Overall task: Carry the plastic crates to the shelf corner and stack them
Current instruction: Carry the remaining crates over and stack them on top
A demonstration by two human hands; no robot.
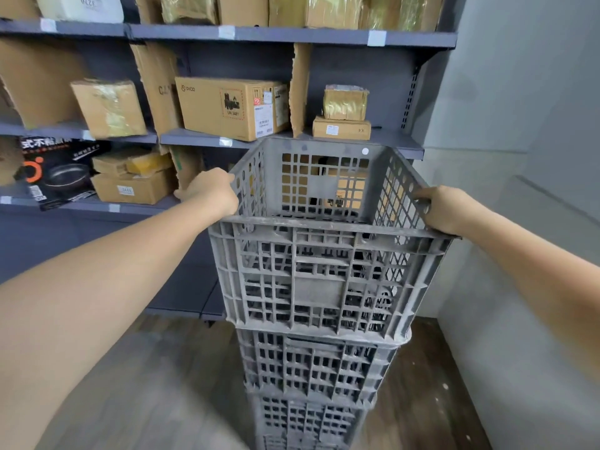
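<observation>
Our two bare forearms reach forward over the wood floor [156,378]. Our left hand [211,190] grips the left wall of the top crate [324,274], fingers curled over its rim; our right hand [444,209] clasps the right wall, fingers hooked through the lattice. This grey crate sits on a stack [311,384] of like crates on the floor, in the corner between the shelf [292,35] and the wall [519,125]. Beyond, the shelf carries boxes [227,108].
</observation>
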